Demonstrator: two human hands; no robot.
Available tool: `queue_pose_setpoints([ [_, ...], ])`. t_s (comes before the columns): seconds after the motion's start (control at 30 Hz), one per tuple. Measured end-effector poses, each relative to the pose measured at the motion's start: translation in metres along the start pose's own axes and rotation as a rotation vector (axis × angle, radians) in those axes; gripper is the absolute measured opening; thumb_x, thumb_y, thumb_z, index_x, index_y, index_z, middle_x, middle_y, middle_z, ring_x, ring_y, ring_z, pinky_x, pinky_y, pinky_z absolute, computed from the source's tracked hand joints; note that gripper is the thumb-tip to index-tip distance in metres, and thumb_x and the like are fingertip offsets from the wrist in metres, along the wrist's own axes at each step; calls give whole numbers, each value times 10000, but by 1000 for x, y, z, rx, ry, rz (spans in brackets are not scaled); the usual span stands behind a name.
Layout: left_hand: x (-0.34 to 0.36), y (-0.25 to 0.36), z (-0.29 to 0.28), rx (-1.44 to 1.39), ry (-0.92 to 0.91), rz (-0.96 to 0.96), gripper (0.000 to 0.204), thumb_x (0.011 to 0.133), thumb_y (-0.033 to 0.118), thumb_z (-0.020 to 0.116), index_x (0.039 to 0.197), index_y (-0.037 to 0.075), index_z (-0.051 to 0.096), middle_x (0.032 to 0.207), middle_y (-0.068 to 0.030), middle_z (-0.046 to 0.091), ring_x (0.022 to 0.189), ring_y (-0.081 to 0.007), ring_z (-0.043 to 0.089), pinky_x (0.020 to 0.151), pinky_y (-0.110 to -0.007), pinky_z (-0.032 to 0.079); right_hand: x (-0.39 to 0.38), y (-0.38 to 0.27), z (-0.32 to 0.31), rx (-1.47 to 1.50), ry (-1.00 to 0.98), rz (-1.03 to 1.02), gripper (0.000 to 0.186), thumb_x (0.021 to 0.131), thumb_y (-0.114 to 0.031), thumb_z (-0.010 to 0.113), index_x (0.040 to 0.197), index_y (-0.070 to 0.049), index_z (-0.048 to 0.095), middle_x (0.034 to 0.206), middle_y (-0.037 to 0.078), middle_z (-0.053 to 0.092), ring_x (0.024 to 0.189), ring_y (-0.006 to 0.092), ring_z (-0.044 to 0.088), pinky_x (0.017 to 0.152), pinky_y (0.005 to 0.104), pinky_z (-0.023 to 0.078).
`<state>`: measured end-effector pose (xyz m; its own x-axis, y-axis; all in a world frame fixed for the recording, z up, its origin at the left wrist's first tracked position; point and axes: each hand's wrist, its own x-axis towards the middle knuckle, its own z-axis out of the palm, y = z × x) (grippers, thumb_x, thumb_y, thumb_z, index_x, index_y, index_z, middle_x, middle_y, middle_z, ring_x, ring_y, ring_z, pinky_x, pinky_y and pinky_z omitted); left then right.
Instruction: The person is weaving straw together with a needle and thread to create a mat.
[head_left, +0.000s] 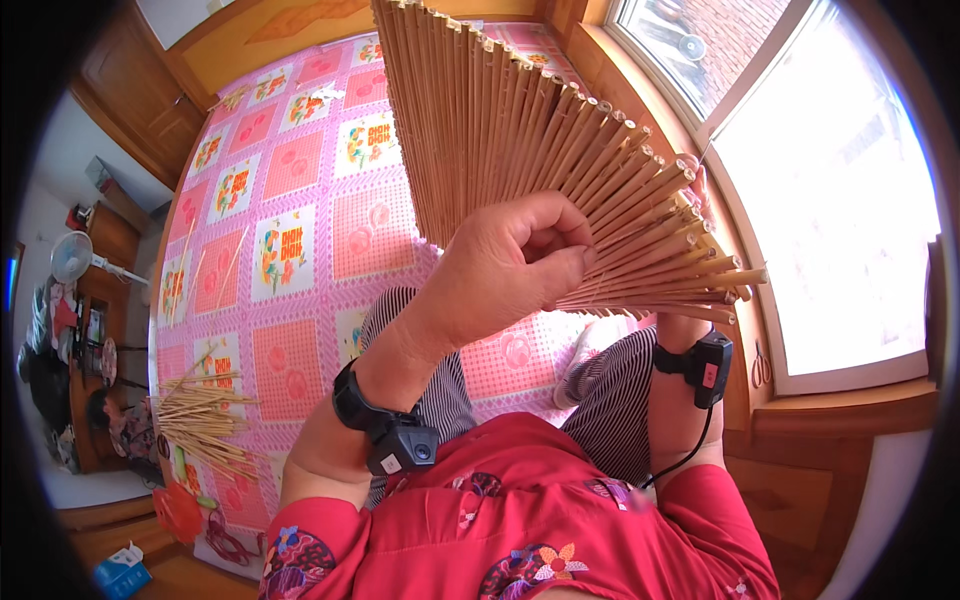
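Observation:
A fanned-out mat of straw-coloured stalks [490, 110], bound side by side, rises in front of me above the bed. My left hand [510, 255] is over its near face, thumb and forefinger pinched together beside the stalks. Whatever lies in that pinch, perhaps a thread, is too small to make out. My right hand [697, 187] grips the mat from behind at its right edge. Only some fingertips show there, past the cut stalk ends, and the rest of the hand is hidden by the mat. Both wrists wear black strapped devices.
A pink patterned sheet [375, 215] covers the bed. Loose stalks [205, 420] are heaped at the left, near a red plastic bag [178, 512] and a blue box [122, 572]. At the right are a bright window [830, 200] and its wooden sill [850, 405]. A fan [72, 257] stands far left.

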<state>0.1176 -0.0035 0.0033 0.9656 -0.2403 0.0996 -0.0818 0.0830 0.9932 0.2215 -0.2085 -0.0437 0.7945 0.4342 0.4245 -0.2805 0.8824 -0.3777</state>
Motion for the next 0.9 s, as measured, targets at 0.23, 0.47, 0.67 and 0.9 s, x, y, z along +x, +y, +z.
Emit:
queue_pose_setpoints([
  [0.23,3,-9,-8,717,209,465,116,897,66,637,1002,16,628,830,-46,651,763,-101,615,673,-236,492,4,-4,5,182,42,163,192,996,-228,491,1099,-69,520,805,10,509,725,122,563,683,279,554],
  [0.47,-16,-27,7,-469,444,199,125,962,118,545,1032,18,569,853,-73,654,798,-163,647,755,-293,530,-8,39,28,63,22,145,176,973,-197,531,1081,-58,530,828,57,587,753,205,641,663,297,553],
  [0.67,-73,-22,-13,-498,597,334,96,991,124,476,1016,46,526,886,-80,634,874,-170,638,813,-321,520,-31,82,62,183,101,302,187,974,-231,533,1066,-69,521,848,54,610,810,233,670,732,332,557],
  [0.9,-129,-2,-22,-548,826,267,141,1012,186,438,1060,63,488,984,-83,607,887,-158,617,775,-322,542,-49,116,82,45,14,503,176,971,-201,545,1034,-39,570,1050,144,644,903,217,680,782,326,566],
])
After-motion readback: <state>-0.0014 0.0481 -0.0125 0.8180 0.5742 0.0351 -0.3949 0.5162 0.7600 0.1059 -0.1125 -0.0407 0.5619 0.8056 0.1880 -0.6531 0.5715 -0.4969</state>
